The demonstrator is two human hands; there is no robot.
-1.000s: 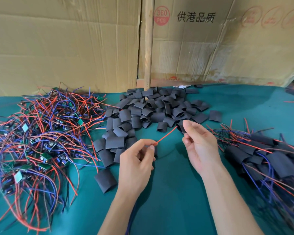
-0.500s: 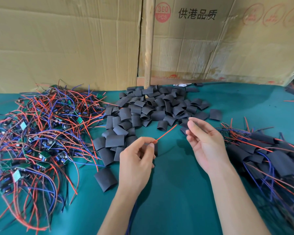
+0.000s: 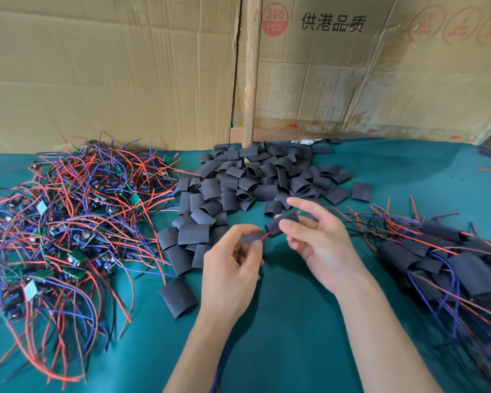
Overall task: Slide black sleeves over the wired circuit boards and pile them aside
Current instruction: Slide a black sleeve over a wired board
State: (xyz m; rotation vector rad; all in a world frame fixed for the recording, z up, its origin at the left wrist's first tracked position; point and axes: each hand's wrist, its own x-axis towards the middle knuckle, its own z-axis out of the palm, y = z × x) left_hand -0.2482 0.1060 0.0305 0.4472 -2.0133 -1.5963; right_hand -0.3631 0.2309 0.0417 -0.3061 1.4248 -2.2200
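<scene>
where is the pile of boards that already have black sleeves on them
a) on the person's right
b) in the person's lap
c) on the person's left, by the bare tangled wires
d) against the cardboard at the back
a: the sleeved boards lie heaped on the green table to the right of the right hand, while the bare wired boards are on the left and the loose sleeves in the middle.
</scene>
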